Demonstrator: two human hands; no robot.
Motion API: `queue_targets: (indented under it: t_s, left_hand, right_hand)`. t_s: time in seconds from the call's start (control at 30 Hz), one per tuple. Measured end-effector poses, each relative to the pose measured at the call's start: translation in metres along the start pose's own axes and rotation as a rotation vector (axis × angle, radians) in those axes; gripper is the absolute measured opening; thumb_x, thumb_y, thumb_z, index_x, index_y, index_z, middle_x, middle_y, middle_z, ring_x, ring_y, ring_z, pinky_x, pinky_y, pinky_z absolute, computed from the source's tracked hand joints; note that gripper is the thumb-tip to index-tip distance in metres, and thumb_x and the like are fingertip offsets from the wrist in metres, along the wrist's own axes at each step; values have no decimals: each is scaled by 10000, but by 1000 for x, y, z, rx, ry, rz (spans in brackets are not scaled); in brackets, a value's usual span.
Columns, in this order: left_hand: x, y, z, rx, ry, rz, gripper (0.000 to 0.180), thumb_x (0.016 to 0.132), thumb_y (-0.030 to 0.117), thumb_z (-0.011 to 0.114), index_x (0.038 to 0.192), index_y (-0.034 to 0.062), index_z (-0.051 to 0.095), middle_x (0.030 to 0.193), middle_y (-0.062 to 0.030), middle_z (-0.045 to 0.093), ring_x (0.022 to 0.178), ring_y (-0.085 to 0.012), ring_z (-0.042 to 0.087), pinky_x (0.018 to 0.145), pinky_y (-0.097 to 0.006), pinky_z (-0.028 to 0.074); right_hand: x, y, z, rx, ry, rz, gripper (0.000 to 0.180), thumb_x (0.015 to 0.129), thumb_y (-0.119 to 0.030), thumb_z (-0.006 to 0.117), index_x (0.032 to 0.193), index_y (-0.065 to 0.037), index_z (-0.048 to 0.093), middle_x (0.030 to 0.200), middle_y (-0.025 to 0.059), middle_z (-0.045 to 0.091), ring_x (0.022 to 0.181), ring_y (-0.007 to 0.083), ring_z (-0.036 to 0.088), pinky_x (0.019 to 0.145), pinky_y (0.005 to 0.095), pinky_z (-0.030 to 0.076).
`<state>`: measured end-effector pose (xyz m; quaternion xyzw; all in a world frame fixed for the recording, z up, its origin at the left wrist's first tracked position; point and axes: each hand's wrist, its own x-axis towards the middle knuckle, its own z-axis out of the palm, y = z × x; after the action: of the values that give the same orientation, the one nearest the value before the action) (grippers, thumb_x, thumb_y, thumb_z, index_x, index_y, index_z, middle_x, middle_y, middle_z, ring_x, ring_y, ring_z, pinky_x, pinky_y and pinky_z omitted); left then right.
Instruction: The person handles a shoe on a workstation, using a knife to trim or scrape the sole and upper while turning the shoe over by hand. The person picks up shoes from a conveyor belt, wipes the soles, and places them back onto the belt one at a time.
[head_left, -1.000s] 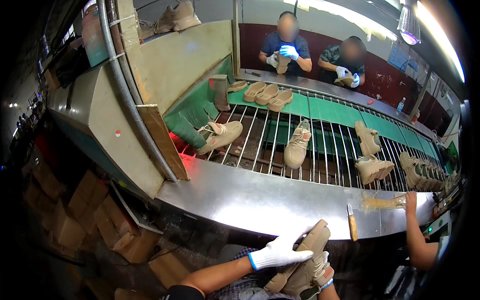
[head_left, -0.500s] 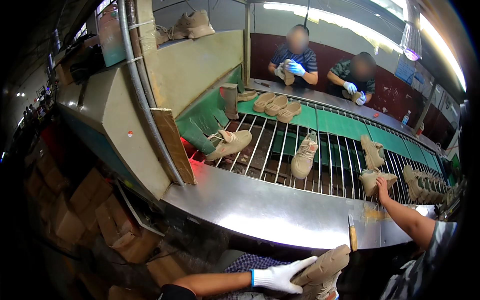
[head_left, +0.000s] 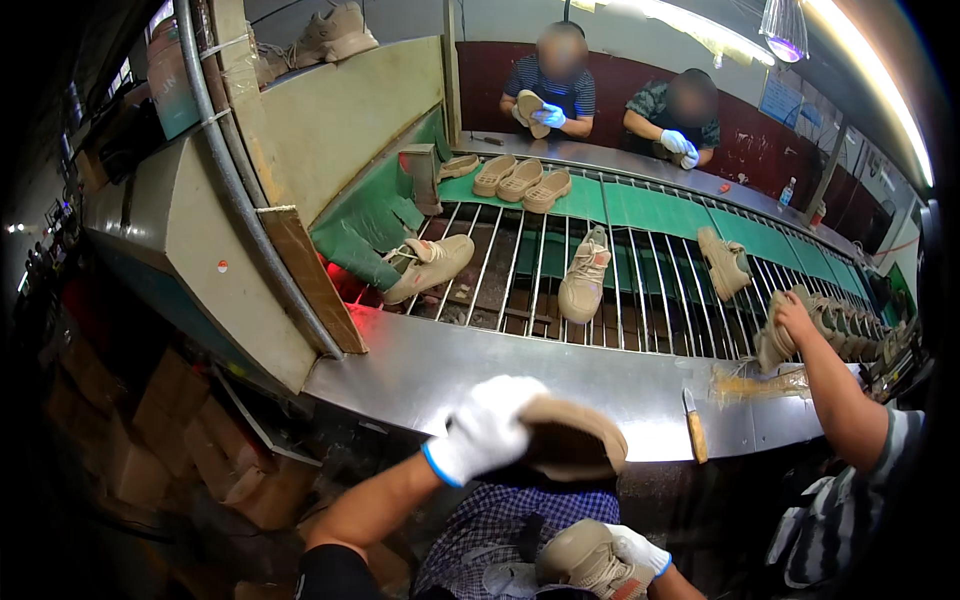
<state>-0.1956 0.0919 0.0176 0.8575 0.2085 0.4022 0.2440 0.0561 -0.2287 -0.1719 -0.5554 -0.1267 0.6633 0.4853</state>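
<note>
My left hand (head_left: 485, 425), in a white glove with a blue cuff, grips one end of a beige shoe sole (head_left: 603, 432). The sole is raised in front of the steel ledge, and its hollow inner side shows dark. Lower down, over my lap, my right hand (head_left: 640, 552) is gloved too and closed around a beige lace-up shoe upper (head_left: 578, 553). Sole and upper are apart. My right fingers are partly hidden behind the upper. To the right, a co-worker's bare hand (head_left: 795, 315) holds a beige shoe (head_left: 773, 347) at the rack's edge.
Beyond the steel ledge (head_left: 400, 365) a barred rack carries beige shoes (head_left: 584, 280) and several soles (head_left: 520, 180) on a green strip. A wooden-handled knife (head_left: 696, 430) lies on the ledge. Across the rack two people handle soles or shoes. Cartons (head_left: 170, 420) fill the lower left.
My left hand has lifted the sole up and left, away from the upper in my lap. My right hand has come into view. The co-worker's hand has tilted the shoe at right.
</note>
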Motion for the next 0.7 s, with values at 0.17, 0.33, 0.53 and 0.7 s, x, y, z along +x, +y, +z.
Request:
queue_targets:
  t_s: [0.17,0.33,0.53,0.7]
  left_hand:
    - [15,-49,-1,-438,63,-795,563,878,138,628,1423,11,570,1195,-179,737,1139,-253,701,1057,-398,526]
    - [-10,-80,24,191,-161,-902,1174,763,458,870,1660,23,250,1544,-272,466,1462,-419,454,1214,-496,410]
    - [8,-174,43,515,-48,-678,1094,840,678,769,1612,1,391,1645,-265,380,1517,-441,332,1282,-519,269]
    - [38,-164,53,53,-78,-785,534,995,467,702,1277,14,680,1338,-164,695,1310,-294,605,1144,-461,441]
  right_hand:
    - [21,-8,4,42,-3,-44,854,1078,-726,389,1599,-53,452,1523,205,582,1324,367,618,1135,529,516]
    - [33,0,-5,175,88,-141,864,1075,-733,388,1596,-49,460,1516,209,591,1315,372,627,1133,536,518]
    - [61,45,-23,379,40,-151,868,1086,-715,374,1595,-14,441,1501,239,594,1304,389,637,1109,541,542]
    - [80,29,-26,385,-74,-180,974,999,-817,447,1565,-26,494,1464,238,628,1244,438,663,1054,605,561]
